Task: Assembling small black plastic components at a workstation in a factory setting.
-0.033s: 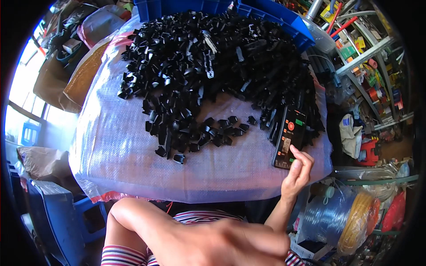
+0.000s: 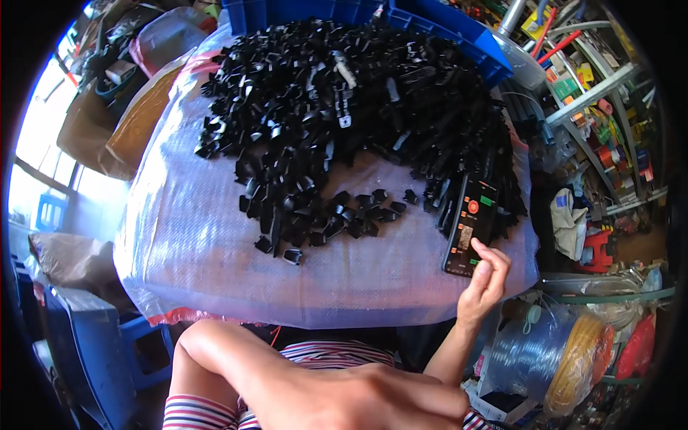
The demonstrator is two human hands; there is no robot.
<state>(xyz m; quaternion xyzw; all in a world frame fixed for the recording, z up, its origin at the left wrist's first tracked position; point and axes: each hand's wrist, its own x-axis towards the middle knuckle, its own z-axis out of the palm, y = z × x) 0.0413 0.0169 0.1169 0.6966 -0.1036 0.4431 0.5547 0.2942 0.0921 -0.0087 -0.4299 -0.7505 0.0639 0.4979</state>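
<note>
A dark smartphone (image 2: 459, 254) with a lit screen lies at the right of the white woven sack (image 2: 208, 265), its far end against a heap of small black plastic pieces (image 2: 287, 107). My right hand (image 2: 489, 278) is at its near end, the index finger stretched onto the screen and the other fingers loosely bent. It does not grip the phone. Bent at the elbow, my left arm crosses low in front of me. The back of my left hand (image 2: 380, 394) fills the lower middle; its fingers are hidden.
Blue plastic crates (image 2: 459, 36) stand behind the heap. A blue stool (image 2: 86, 344) is at the lower left. On the right are a plastic-wrapped spool (image 2: 530, 358) and a cluttered metal rack (image 2: 595, 93). A brown sack (image 2: 93, 136) stands far left.
The whole view has shifted slightly to the right. My left hand, blurred before, has moved a little and shows more sharply. My right index finger stays on the phone.
</note>
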